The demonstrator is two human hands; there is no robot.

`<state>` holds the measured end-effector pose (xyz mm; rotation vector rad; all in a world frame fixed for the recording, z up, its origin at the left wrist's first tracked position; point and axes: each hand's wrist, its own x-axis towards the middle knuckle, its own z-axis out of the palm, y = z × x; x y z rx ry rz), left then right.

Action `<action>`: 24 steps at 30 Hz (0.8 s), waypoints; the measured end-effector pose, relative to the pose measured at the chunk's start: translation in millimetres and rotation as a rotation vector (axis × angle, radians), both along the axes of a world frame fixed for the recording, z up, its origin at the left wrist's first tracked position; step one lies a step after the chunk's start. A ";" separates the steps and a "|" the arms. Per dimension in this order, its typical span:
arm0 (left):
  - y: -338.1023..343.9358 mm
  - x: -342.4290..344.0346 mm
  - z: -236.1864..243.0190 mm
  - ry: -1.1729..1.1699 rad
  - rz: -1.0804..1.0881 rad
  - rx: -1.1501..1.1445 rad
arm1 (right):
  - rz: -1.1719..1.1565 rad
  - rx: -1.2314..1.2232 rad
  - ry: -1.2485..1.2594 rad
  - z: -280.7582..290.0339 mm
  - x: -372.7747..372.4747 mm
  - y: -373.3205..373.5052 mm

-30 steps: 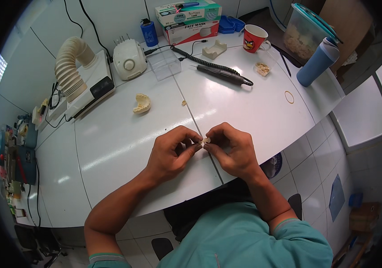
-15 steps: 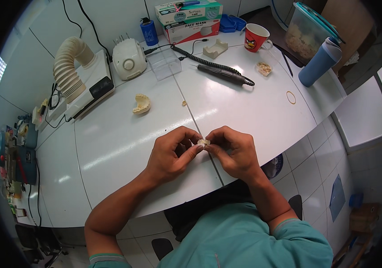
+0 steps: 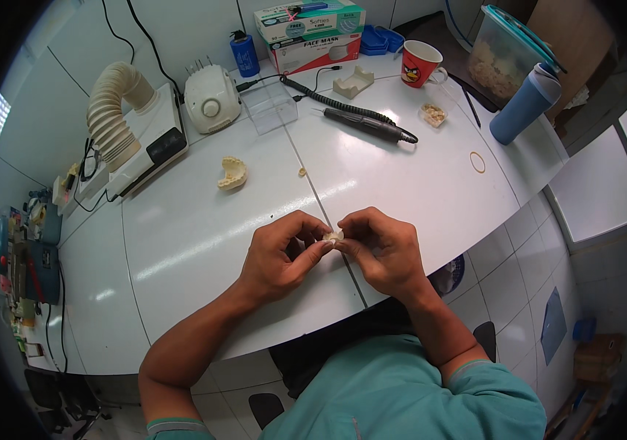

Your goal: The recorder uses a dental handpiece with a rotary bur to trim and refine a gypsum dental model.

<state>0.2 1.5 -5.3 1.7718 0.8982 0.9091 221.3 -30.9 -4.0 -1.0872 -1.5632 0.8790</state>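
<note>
A small off-white piece, like part of a dental model [image 3: 334,237], is pinched between both hands just above the near part of the white table. My left hand [image 3: 280,253] holds its left side with thumb and fingertips. On its right side, the thumb and fingers of my right hand [image 3: 388,251] close in; they cover much of the piece. Farther off to the left lies a cream dental arch cast [image 3: 233,173]. Beyond my hands, near the table seam, sits a tiny yellowish bit [image 3: 302,172].
A black rotary handpiece [image 3: 365,125] lies beyond my hands, its coiled cord running to a white control unit [image 3: 211,103]. A ribbed hose [image 3: 111,110] stands left. Rightward are a red mug [image 3: 420,66], a small tub of tooth-coloured bits [image 3: 433,114], a rubber band [image 3: 478,162] and a blue bottle [image 3: 525,106].
The small piece has shifted slightly toward me and to the left between my fingertips. Both hands stay in almost the same place.
</note>
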 end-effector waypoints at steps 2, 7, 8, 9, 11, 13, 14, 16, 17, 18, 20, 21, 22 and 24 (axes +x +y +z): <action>-0.4 -0.3 1.0 -0.001 0.011 -0.022 | -0.036 -0.041 0.001 3.8 -0.6 -0.4; -2.2 -2.0 5.0 0.036 -0.009 -0.015 | 0.008 -0.017 -0.033 1.0 2.2 -2.2; -0.9 -2.3 6.4 0.082 -0.027 -0.023 | 0.009 -0.005 -0.052 -0.6 2.8 -0.9; -1.3 -2.5 5.9 0.082 -0.026 -0.023 | 0.010 -0.005 -0.052 -0.5 2.7 -1.2; -1.7 -2.6 4.2 0.052 -0.031 -0.028 | 0.015 -0.011 -0.049 0.5 2.5 -1.8; -1.7 -2.0 4.4 0.044 -0.032 -0.036 | 0.011 -0.013 -0.045 1.6 2.4 -1.4; -1.4 -1.6 4.9 0.037 -0.032 -0.039 | 0.007 -0.009 -0.041 1.6 2.4 -1.2; -0.3 -1.9 5.3 0.030 -0.032 -0.042 | 0.010 -0.012 -0.038 1.8 2.5 -0.6; 0.0 -2.1 5.2 0.035 -0.037 -0.020 | 0.012 -0.010 -0.035 1.8 2.6 -0.8; 0.8 -2.1 5.1 0.040 -0.041 0.005 | 0.013 -0.011 -0.035 1.9 2.9 -0.6; 1.4 -2.4 4.4 0.030 -0.044 0.006 | 0.020 -0.023 -0.037 2.2 3.1 -0.4; 1.6 -1.8 4.2 0.019 -0.048 0.009 | 0.019 -0.021 -0.039 1.9 3.4 -0.4; 1.6 -1.5 4.6 0.018 -0.049 0.011 | 0.019 -0.018 -0.041 1.4 3.5 -0.5; 0.7 -1.3 5.6 0.006 -0.047 0.042 | 0.019 -0.013 -0.045 2.1 3.7 -0.5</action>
